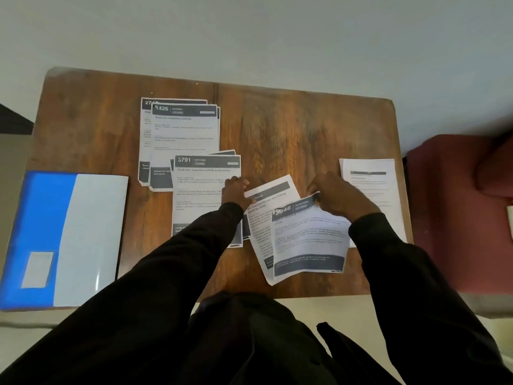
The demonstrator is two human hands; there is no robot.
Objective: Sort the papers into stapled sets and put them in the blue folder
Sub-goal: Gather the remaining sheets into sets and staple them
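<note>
Printed sheets lie in groups on a wooden table (291,129). A pile headed 1426 (184,134) sits at the back left, and a set headed 3791 (205,190) overlaps its lower edge. My left hand (236,191) rests on the 3791 set's right edge, touching the top corner of a tilted sheet (270,194). My right hand (337,197) pinches the upper right corner of a curled sheet (309,240) lying over that tilted one. An open blue folder (41,234) with a white inner flap lies at the left.
A plain white stack of paper (369,176) sits at the table's right edge, partly under my right sleeve. A dark red upholstered seat (458,207) stands just right of the table. The folder overhangs the table's left front corner.
</note>
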